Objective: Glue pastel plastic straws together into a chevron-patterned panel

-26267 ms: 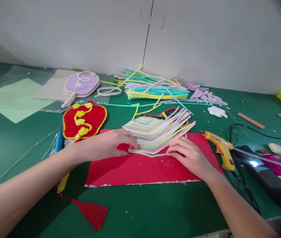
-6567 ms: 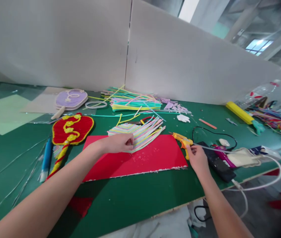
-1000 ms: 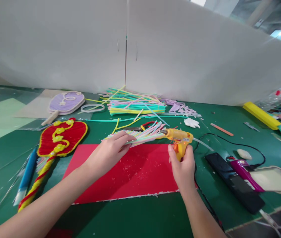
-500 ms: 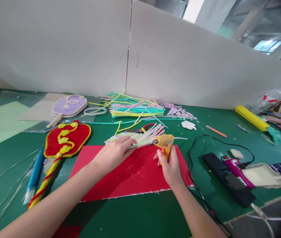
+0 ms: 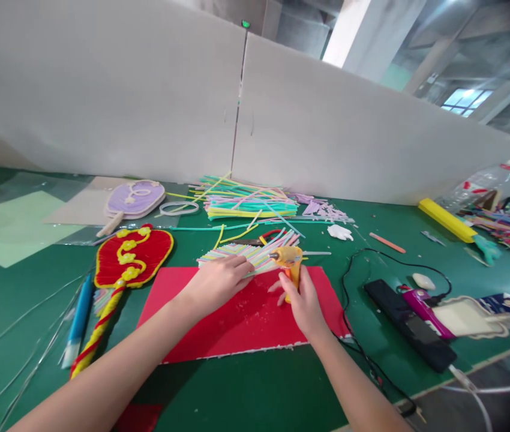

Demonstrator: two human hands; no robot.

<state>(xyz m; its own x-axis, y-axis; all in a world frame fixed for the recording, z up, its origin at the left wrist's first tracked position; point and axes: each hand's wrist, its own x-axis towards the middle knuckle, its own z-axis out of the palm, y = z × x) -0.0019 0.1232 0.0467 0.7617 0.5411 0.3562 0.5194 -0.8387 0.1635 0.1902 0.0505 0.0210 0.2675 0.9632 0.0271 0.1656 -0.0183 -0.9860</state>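
My left hand (image 5: pixel 224 281) rests fingers-down on a flat bundle of pastel pipe cleaners (image 5: pixel 277 249), with its fingertips closed on the near edge. In my right hand (image 5: pixel 302 300) is a yellow hot glue gun (image 5: pixel 287 256), gripped round its handle. The gun's nozzle points left, just above the pipe cleaners and a little to the right of my left fingertips. Beneath both hands lies a red board (image 5: pixel 237 327) with a rough white front edge. Behind the bundle, scissors with red handles (image 5: pixel 277 234) are partly covered.
A red and yellow fuzzy fan (image 5: pixel 135 258) and a blue pen-like tool (image 5: pixel 78 318) lie left. Farther back are a purple fan (image 5: pixel 135 199) and a pile of pipe cleaners (image 5: pixel 250 201). A black cord (image 5: pixel 349 282) runs near a power bank-like black block (image 5: pixel 410 324).
The glue gun has shifted left, its nozzle now nearer my left fingertips. My left hand stays on the bundle. The view has tilted up slightly.
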